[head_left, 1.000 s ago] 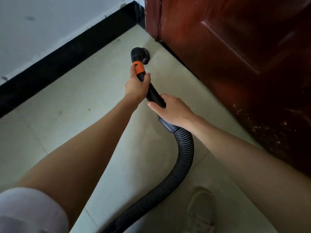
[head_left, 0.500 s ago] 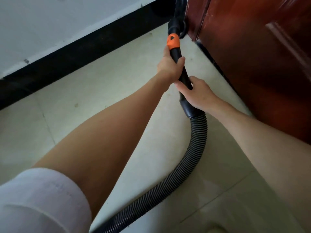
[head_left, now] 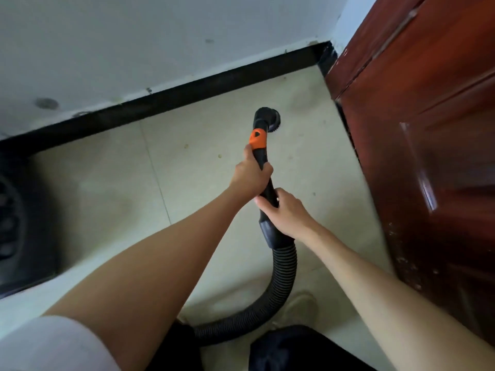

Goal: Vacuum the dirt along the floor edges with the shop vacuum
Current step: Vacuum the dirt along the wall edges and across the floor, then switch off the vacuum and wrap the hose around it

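Shop vacuum wand (head_left: 263, 167), black with an orange collar (head_left: 257, 139), is held out over the pale tiled floor (head_left: 112, 188) near the corner where the wall meets the door. Its round brush nozzle (head_left: 269, 119) sits on or just above the tile; contact cannot be confirmed. The nozzle lies near the red-brown wooden door (head_left: 428, 156) on the right and somewhat short of the black baseboard (head_left: 187, 95) that runs along the foot of the white wall (head_left: 160, 36). The left hand (head_left: 250, 176) grips the wand just below the orange collar, fingers curled round the tube. The right hand (head_left: 286, 212) grips the wand directly behind it, thumb and fingers wrapped round the shaft above the black cuff (head_left: 270, 234). The two hands are close together, nearly touching. From the cuff the ribbed black hose (head_left: 284, 277) bends down and curves back to the left toward the person's legs. A light shoe (head_left: 297, 306) stands on the tile just beside the hose bend, and dark trouser fabric (head_left: 289, 349) shows at the bottom edge. A white sleeve (head_left: 48, 346) covers the left upper arm at lower left. A dark, blurred object with a ribbed face (head_left: 16, 223) stands at the left edge against the baseboard; its identity cannot be determined. Small dark specks mark the tile near the nozzle, and the lower part of the door shows pale scuffing. The door's edge closes off the corner to the right of the nozzle.
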Tool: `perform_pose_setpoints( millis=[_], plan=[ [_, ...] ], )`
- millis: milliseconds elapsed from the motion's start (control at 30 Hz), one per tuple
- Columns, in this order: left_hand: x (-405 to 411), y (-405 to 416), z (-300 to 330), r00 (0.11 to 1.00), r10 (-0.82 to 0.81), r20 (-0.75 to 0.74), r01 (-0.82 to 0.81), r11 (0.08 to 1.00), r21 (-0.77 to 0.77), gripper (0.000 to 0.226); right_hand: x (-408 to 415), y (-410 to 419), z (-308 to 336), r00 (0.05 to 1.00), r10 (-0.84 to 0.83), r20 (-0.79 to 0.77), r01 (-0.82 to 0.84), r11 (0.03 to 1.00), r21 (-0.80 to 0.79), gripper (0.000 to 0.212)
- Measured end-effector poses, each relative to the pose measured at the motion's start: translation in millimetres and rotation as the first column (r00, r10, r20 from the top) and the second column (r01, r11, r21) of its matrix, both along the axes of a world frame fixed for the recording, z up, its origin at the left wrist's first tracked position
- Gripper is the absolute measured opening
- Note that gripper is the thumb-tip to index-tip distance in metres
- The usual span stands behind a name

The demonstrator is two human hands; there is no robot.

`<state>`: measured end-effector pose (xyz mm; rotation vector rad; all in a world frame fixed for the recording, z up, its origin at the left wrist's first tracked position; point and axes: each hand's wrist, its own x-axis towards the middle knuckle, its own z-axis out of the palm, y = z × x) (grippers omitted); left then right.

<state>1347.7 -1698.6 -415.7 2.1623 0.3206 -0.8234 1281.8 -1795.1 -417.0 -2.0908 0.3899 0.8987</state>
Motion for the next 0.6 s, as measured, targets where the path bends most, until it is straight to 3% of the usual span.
perform_pose_setpoints(
  millis=[167, 300, 467, 600],
  plan=[
    [-5.7, 39.2, 116.9, 0.982, -0.186, 0.042, 0.185, 0.982, 0.038, 0.056, -3.2, 23.8, 117.4, 0.985, -0.171, -0.005, 0.171, 0.981, 0.092, 0.032],
    [-17.8, 105.5, 223.6, 0.939, -0.311, 0.149, 0.277, 0.937, 0.212, 0.062, 0.8, 46.9, 223.4, 0.969, -0.240, 0.050, 0.232, 0.964, 0.129, 0.033],
    [-46.2, 199.8, 357.4, 0.882, -0.337, 0.330, 0.191, 0.894, 0.404, 0.068, 2.2, 100.4, 364.9, 0.962, -0.272, 0.004, 0.258, 0.917, 0.305, 0.038],
    [-72.2, 264.2, 461.9, 0.872, -0.264, 0.412, 0.058, 0.892, 0.449, 0.068, -0.7, 153.4, 473.5, 0.986, -0.155, 0.062, 0.117, 0.906, 0.407, 0.026]
  ],
)
